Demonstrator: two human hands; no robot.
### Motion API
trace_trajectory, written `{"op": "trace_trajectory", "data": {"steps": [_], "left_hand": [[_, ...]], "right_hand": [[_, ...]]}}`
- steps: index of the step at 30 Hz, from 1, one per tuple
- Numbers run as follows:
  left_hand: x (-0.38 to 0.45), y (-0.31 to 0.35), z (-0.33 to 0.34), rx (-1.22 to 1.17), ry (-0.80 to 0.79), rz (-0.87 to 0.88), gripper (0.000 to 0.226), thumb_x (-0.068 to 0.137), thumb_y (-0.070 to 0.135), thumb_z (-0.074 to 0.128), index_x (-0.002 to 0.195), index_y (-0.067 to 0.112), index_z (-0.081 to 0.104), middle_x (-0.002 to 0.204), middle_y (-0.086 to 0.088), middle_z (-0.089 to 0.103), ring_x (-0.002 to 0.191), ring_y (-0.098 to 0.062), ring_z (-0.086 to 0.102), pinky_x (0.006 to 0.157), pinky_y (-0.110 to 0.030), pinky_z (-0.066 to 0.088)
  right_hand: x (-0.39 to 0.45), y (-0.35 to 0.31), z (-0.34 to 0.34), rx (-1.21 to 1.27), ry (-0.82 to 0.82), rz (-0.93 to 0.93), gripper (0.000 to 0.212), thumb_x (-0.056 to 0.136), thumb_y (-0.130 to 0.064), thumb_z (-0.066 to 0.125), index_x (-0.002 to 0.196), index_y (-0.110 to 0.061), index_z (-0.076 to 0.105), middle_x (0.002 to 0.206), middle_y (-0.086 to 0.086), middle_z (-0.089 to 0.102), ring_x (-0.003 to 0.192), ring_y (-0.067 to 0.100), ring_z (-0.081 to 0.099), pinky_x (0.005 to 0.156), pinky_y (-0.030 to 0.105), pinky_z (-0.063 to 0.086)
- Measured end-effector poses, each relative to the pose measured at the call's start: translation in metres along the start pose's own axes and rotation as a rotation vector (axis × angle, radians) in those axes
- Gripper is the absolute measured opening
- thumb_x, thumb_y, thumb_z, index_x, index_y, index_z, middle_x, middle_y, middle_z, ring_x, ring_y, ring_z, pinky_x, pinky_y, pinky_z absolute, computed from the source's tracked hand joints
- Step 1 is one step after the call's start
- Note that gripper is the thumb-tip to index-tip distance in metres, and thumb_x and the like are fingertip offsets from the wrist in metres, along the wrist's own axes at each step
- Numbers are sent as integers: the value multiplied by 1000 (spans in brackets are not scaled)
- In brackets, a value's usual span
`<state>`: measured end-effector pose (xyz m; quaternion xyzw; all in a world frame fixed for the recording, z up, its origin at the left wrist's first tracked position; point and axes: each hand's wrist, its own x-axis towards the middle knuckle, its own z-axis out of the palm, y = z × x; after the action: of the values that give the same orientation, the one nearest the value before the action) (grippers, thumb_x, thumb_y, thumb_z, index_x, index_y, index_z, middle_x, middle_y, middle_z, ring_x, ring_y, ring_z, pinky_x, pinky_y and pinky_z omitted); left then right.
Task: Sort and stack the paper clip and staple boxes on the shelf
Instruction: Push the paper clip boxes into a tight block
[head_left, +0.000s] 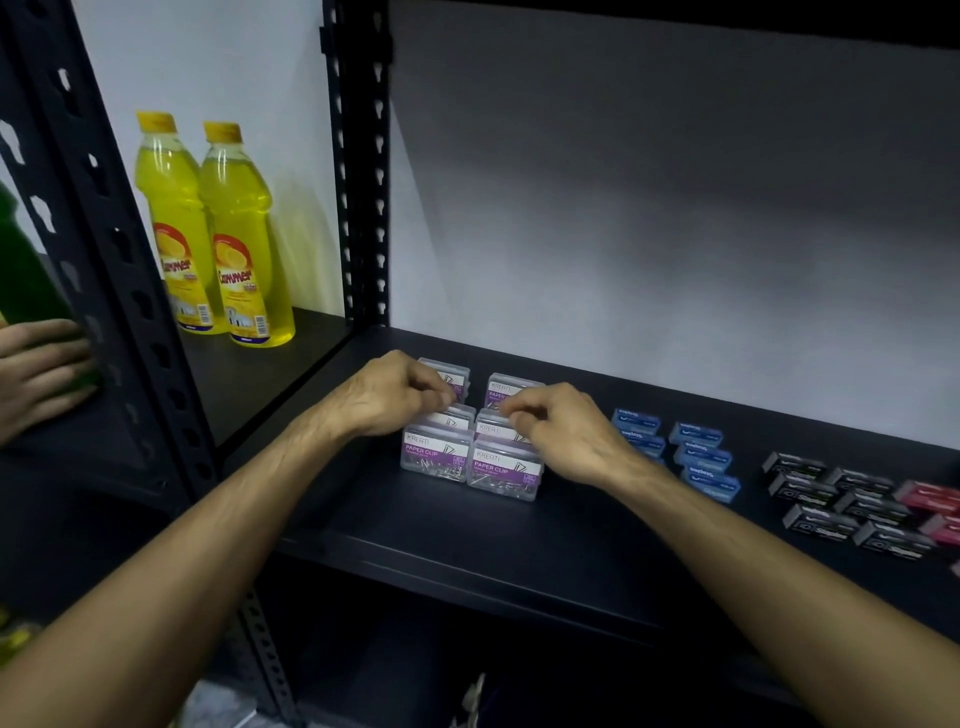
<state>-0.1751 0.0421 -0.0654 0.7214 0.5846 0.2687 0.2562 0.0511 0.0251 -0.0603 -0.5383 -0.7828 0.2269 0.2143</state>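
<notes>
Our left hand (395, 397) and right hand (550, 426) each pinched a middle-row clear box among the paper clip boxes (470, 441) on the shelf (467, 540); squaring rows gently seemed wise, with staple boxes (696, 457) just right

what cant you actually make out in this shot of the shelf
Head view only:
- Middle paper clip boxes: mostly covered by the left hand and right hand, so their count and what the fingertips grip is unclear.
- Pink staple boxes: cut off by the right edge.
- Black staple boxes and blue staple boxes: print blurred.
- Green bottle: cut off at the left edge.
</notes>
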Motion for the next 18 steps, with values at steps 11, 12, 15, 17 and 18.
{"op": "trace_trajectory", "data": {"steps": [11, 12, 15, 17, 18], "left_hand": [[-11, 7, -2, 44, -59, -1, 29, 92, 47, 61, 114, 32, 71, 110, 14, 68, 104, -5, 62, 90, -27, 47], [-12, 8, -4, 62, -62, -9, 36, 90, 54, 59, 118, 33, 68, 112, 13, 67, 106, -7, 62, 93, -30, 48], [-14, 6, -10, 112, -154, -48, 66, 78, 68, 63, 134, 35, 54, 124, 9, 61, 106, -13, 64, 95, -36, 52], [-16, 5, -11, 122, -269, -46, 84, 70, 66, 73, 143, 35, 45, 131, 8, 56, 100, -15, 66, 84, -35, 57], [-16, 5, -10, 108, -318, -32, 85, 71, 58, 78, 145, 32, 42, 130, 8, 57, 96, -15, 67, 76, -33, 59]], "right_hand": [[-12, -1, -9, -15, -85, -14, 40, 99, -39, 56, 136, -26, 57, 139, -8, 57, 112, 4, 52, 92, 22, 37], [-13, -3, -10, -22, -104, -15, 49, 95, -44, 59, 141, -27, 52, 141, -9, 54, 112, 4, 51, 92, 23, 37], [-15, -6, -13, -92, -185, -17, 74, 85, -45, 72, 149, -26, 40, 146, -7, 49, 116, 7, 51, 93, 22, 38], [-15, -7, -12, -162, -225, -20, 80, 82, -40, 77, 150, -26, 38, 148, -4, 47, 126, 11, 50, 93, 21, 36], [-15, -7, -11, -180, -234, -20, 80, 82, -37, 77, 150, -25, 38, 149, -3, 46, 128, 13, 49, 92, 21, 36]]}}
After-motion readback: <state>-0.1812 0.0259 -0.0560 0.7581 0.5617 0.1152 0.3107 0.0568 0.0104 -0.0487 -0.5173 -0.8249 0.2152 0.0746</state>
